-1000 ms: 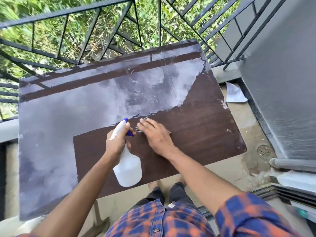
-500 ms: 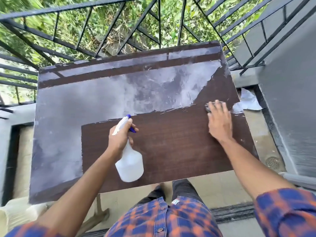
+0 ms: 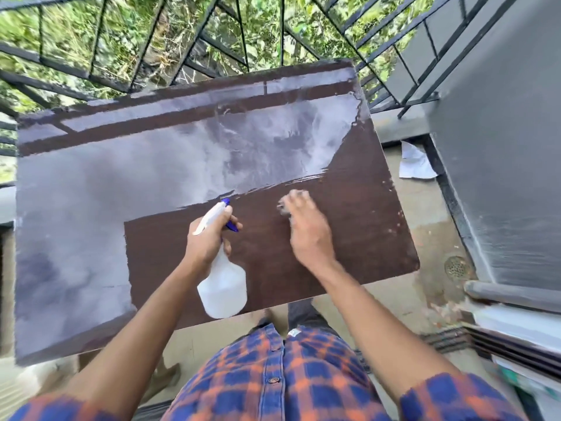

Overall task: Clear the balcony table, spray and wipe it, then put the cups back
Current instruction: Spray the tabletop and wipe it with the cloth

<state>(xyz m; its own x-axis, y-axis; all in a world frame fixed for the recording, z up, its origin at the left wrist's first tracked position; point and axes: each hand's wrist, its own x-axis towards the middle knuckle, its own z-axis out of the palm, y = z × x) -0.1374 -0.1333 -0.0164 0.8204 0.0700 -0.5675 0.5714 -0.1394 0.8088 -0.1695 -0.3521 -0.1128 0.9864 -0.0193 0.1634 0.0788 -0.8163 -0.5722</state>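
Observation:
The dark brown balcony table (image 3: 358,238) fills the middle of the head view; a pale wet sheen covers its far and left parts. My left hand (image 3: 206,241) grips a white spray bottle (image 3: 223,290) with a blue trigger, held above the table's near edge. My right hand (image 3: 306,232) lies flat on the table just right of the bottle. Its straight fingers press a small greyish cloth (image 3: 284,206), blurred by motion and mostly hidden under the fingertips. No cups are in view.
A black metal railing (image 3: 212,41) with greenery behind it runs along the table's far side. On the floor to the right are a crumpled white paper (image 3: 414,162) and a round drain (image 3: 457,266). A grey wall (image 3: 501,147) and pipe (image 3: 510,294) close the right side.
My right hand swept with the cloth from the table's middle out to the right edge and has come back toward the middle. My left hand kept its grip on the bottle, almost still.

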